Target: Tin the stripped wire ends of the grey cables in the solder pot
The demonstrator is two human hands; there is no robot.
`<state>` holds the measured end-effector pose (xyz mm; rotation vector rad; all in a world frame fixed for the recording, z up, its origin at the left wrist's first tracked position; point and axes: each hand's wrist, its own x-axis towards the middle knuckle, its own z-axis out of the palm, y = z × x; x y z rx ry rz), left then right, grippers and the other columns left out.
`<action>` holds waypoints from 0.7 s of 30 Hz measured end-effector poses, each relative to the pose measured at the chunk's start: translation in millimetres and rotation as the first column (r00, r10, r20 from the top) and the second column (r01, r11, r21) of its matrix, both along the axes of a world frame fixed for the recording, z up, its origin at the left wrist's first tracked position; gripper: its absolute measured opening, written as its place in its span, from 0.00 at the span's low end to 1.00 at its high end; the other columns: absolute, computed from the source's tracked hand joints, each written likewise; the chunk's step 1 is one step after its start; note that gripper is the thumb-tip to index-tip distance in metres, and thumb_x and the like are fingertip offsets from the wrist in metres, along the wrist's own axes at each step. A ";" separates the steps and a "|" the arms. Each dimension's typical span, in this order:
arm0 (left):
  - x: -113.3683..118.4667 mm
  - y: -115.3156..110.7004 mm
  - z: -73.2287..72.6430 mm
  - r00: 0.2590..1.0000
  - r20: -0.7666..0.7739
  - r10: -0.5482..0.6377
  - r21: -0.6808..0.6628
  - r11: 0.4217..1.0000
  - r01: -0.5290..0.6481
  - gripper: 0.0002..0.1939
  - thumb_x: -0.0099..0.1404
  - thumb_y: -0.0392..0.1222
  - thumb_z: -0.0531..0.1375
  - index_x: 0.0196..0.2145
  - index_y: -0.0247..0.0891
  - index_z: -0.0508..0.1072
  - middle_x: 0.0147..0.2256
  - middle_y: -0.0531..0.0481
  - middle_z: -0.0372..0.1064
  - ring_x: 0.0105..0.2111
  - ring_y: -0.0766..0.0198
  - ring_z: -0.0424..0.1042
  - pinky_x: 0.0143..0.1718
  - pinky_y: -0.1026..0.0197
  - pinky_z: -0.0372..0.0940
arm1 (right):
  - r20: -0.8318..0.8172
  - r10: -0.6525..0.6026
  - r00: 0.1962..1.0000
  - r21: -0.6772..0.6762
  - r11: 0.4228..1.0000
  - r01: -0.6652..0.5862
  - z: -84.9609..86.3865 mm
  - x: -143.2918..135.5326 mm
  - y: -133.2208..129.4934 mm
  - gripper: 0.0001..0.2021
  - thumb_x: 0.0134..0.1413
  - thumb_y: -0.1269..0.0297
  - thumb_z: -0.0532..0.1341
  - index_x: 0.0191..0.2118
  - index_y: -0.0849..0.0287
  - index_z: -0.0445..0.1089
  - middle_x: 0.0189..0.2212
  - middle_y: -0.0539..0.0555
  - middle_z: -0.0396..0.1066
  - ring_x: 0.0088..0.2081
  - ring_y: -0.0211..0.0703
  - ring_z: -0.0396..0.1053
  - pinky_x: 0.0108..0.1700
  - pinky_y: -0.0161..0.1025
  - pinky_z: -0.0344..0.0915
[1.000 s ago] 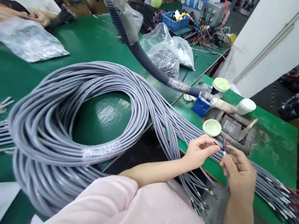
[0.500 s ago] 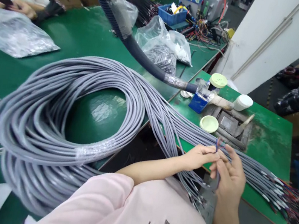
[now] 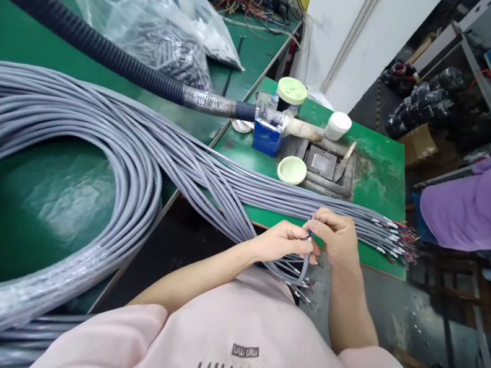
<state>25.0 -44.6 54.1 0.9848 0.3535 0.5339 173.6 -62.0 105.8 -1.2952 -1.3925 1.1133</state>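
Note:
My left hand (image 3: 285,241) is closed around the end of a grey cable (image 3: 304,269), which stands up between the two hands with its thin coloured wires showing at the top. With thumb and fingers pinched, my right hand (image 3: 334,233) grips those wires (image 3: 312,221) just above the left. Behind both hands, a thick bundle of grey cables (image 3: 245,187) runs to the right and finishes in stripped, coloured wire ends (image 3: 405,242). Several more cable ends (image 3: 305,291) hang below my hands, close to the pink shirt.
A large coil of grey cable (image 3: 141,185) covers the left of the green table. Beyond the bundle are a solder pot (image 3: 323,162), a pale green dish (image 3: 291,170), a white cup (image 3: 338,126) and a black hose (image 3: 119,62). A person in purple (image 3: 484,192) is at right.
The camera view has turned right, so table things sit further left. My right hand has gone from spread fingers below the wires to pinching them at the top; the left still holds the cable.

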 end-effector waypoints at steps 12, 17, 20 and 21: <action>-5.9 2.6 -9.7 0.996 -0.075 -0.053 -0.045 0.998 0.050 0.19 0.51 0.52 0.70 0.27 0.30 0.79 0.25 0.44 0.76 0.24 0.67 0.70 0.29 0.66 0.65 | -0.240 -0.322 0.916 -0.003 0.944 0.331 -10.7 20.4 13.4 0.14 0.50 0.59 0.63 0.18 0.59 0.68 0.13 0.43 0.52 0.17 0.30 0.48 0.21 0.33 0.49; 1.2 2.5 -17.8 0.996 -0.067 0.061 -0.076 0.995 -0.066 0.16 0.51 0.50 0.70 0.27 0.31 0.79 0.25 0.47 0.76 0.24 0.68 0.70 0.30 0.65 0.66 | 0.383 -0.103 0.918 0.066 0.994 0.085 8.2 17.1 -19.5 0.10 0.53 0.61 0.63 0.25 0.58 0.75 0.21 0.49 0.68 0.25 0.35 0.62 0.28 0.35 0.57; 6.0 -1.3 -20.0 0.996 -0.063 0.061 -0.053 0.997 -0.065 0.17 0.50 0.50 0.71 0.25 0.31 0.78 0.25 0.47 0.75 0.25 0.66 0.72 0.33 0.63 0.68 | 0.536 -0.134 0.833 0.168 0.985 0.050 12.6 1.9 -22.9 0.13 0.55 0.62 0.62 0.21 0.58 0.70 0.20 0.48 0.63 0.24 0.34 0.60 0.29 0.35 0.55; 6.8 -2.7 -20.0 0.995 -0.067 0.069 -0.039 0.997 -0.072 0.17 0.50 0.50 0.71 0.25 0.31 0.78 0.25 0.47 0.76 0.26 0.66 0.72 0.34 0.63 0.68 | 0.559 -0.129 0.819 0.183 0.983 0.030 12.9 -1.6 -21.1 0.15 0.56 0.62 0.61 0.19 0.59 0.68 0.19 0.48 0.61 0.24 0.34 0.59 0.28 0.36 0.54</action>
